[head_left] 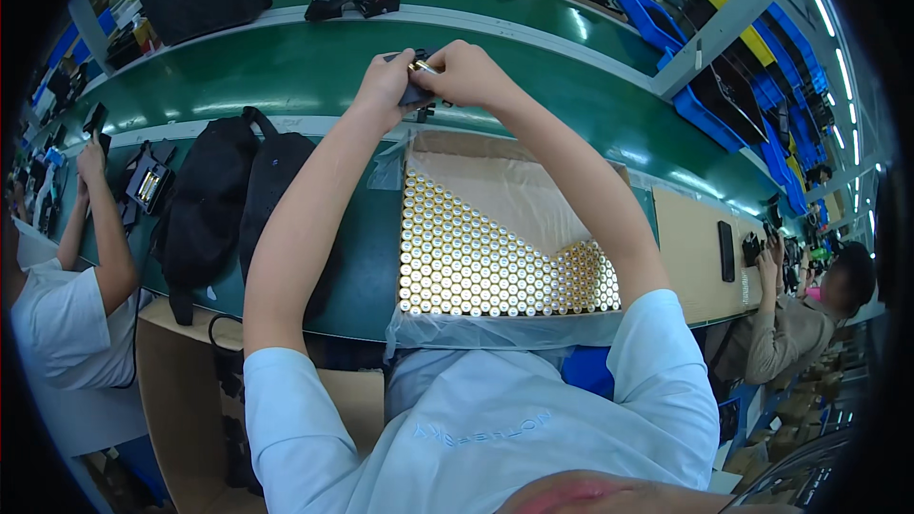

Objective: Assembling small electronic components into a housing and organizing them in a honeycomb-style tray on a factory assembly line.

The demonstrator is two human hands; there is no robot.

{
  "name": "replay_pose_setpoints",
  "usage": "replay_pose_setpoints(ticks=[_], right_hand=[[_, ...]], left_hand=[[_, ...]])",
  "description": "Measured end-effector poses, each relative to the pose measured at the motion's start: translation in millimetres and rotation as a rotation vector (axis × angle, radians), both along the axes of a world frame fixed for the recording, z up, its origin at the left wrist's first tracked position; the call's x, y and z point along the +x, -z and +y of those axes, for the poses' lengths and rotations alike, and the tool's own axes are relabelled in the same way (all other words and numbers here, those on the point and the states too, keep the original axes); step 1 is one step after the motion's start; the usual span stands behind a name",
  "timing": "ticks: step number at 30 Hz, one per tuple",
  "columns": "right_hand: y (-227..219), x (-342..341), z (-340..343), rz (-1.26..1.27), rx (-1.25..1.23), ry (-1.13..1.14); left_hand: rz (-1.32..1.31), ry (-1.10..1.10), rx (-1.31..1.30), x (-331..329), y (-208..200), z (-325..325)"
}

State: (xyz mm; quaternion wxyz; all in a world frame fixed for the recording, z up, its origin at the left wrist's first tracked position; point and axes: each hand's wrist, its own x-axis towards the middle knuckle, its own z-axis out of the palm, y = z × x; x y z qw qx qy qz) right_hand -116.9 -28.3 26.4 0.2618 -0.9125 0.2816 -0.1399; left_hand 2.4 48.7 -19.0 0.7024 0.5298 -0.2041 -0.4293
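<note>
My two hands meet over the green work surface, beyond a box of batteries. My left hand (381, 86) is closed round a small black device (415, 95), mostly covered by my fingers. At its top, my right hand (464, 74) pinches a gold-coloured battery (426, 67) against the device; how far the battery sits inside cannot be made out. Below my hands, the cardboard box (495, 167) holds many upright batteries (462, 262), packed in rows with their ends up. They fill the near and left part, and bare cardboard shows at the far right.
Black bags (214, 200) lie left of the box. A flat cardboard sheet (690, 238) with a dark oblong object (726, 250) is on the right. Black devices (352, 2) stand on the far ledge. Blue bins (709, 119) are at right. Co-workers sit on both sides and opposite.
</note>
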Motion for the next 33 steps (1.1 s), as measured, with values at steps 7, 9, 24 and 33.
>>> replay_pose_setpoints(ticks=[7,9,24,33], right_hand=[[3,2,-5,-0.089,0.157,0.101],[-3,4,-6,-0.033,0.247,0.100],[19,-6,1,-0.406,0.113,0.009],[45,-15,0,-0.624,-0.109,-0.149]], left_hand=[[0.012,0.037,-0.014,-2,-5,1],[0.001,0.056,0.002,2,-1,-1],[-0.058,0.042,-0.074,9,8,-4],[0.952,0.396,0.287,70,12,-24]])
